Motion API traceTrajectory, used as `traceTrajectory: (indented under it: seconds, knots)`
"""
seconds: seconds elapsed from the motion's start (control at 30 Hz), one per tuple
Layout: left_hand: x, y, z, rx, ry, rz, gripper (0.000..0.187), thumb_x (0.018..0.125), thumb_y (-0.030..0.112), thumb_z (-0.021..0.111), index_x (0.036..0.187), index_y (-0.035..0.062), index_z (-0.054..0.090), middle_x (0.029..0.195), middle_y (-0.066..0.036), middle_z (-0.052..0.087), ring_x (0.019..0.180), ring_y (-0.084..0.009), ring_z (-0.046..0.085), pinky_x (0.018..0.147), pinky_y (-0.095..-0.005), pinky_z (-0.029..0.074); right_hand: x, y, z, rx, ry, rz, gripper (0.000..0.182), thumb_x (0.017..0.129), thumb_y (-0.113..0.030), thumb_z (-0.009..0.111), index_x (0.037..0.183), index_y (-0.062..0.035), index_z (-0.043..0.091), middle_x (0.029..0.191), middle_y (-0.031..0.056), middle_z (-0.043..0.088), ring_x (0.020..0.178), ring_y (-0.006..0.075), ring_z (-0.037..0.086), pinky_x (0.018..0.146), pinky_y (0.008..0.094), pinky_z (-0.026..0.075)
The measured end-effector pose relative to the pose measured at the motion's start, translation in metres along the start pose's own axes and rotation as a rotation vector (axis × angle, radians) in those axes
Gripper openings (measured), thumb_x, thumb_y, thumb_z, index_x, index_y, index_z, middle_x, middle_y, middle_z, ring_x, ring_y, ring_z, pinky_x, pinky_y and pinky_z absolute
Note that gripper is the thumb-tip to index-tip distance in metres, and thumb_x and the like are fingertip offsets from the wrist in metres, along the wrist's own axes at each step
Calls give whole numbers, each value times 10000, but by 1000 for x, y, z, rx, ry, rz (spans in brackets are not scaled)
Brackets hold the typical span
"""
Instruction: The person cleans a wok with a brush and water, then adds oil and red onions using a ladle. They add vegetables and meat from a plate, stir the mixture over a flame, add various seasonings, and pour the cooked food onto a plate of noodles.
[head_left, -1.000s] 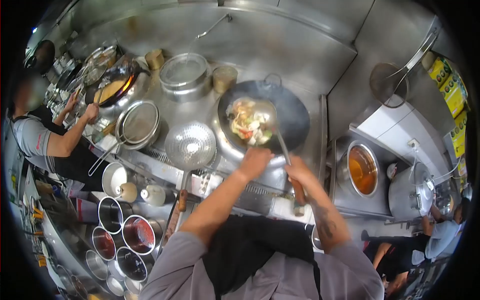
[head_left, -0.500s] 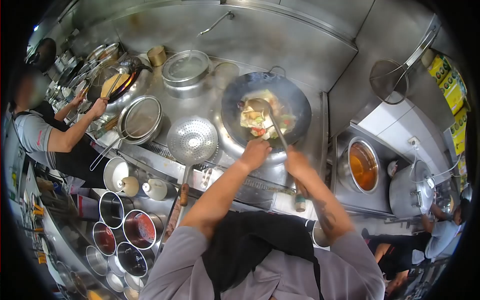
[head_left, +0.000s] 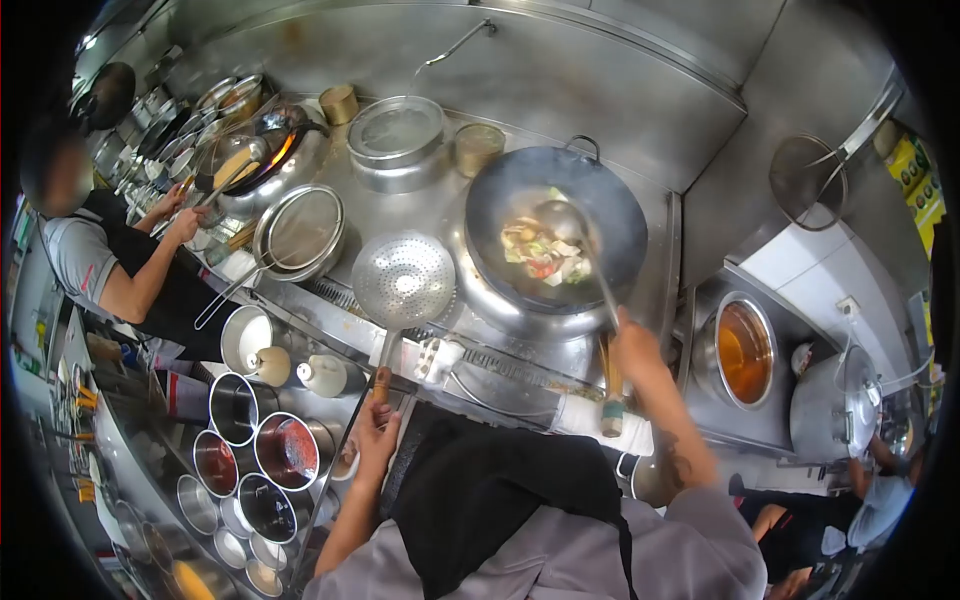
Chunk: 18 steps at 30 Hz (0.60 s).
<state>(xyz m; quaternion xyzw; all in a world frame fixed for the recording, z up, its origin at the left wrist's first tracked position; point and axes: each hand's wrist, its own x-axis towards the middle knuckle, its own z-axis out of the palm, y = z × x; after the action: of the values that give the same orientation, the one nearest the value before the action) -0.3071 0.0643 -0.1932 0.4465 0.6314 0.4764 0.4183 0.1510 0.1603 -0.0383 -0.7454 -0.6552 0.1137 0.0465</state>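
My right hand [head_left: 638, 352] is closed round the handle of a metal ladle [head_left: 604, 280], whose bowl rests among the food in a dark wok [head_left: 625, 215]. Pale leafy vegetables with red and orange pieces [head_left: 540, 250] lie in the wok, with steam over them. Down at the counter's front edge, my left hand [head_left: 374, 438] has its fingers round the wooden handle end of a large perforated skimmer [head_left: 403, 280]. The skimmer's round head lies flat on the stove, left of the wok. Just below my right hand stands a bamboo brush [head_left: 612, 405] on a white cloth [head_left: 640, 432].
A sieve over a pot [head_left: 298, 230] and a lidded pot [head_left: 397, 135] stand left of the wok. Seasoning containers [head_left: 287, 450] and two squeeze bottles [head_left: 325, 375] line the left. A bowl of orange liquid [head_left: 745, 350] stands right. A co-worker [head_left: 110, 260] cooks at another wok.
My left hand has left the wok's near edge and gone down left to the skimmer's handle. My right hand still holds the ladle in the food. The camera view has shifted slightly.
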Motion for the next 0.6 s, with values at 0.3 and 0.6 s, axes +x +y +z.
traceTrajectory:
  seconds: [0.3, 0.6]
  knots:
    - [-33, 6, 7, -56, -170, -132, 525, 860, 57, 684, 1316, 8, 428, 1021, -69, 551, 864, -102, 565, 758, -233, 490, -8, 75, 3, -2, 145, 128, 609, 813, -48, 516, 1405, 7, 387, 1004, 281, 629, 940, 426, 616, 833, 472, 491]
    - [-91, 18, 26, 214, -80, -62, 611, 819, 139, 727, 1337, 0, 434, 1035, -129, 565, 817, -162, 579, 753, -287, 509, -5, 11, -29, 1003, 47, 70, 568, 866, -4, 534, 1412, -22, 380, 750, 73, 583, 488, 170, 561, 434, 300, 448]
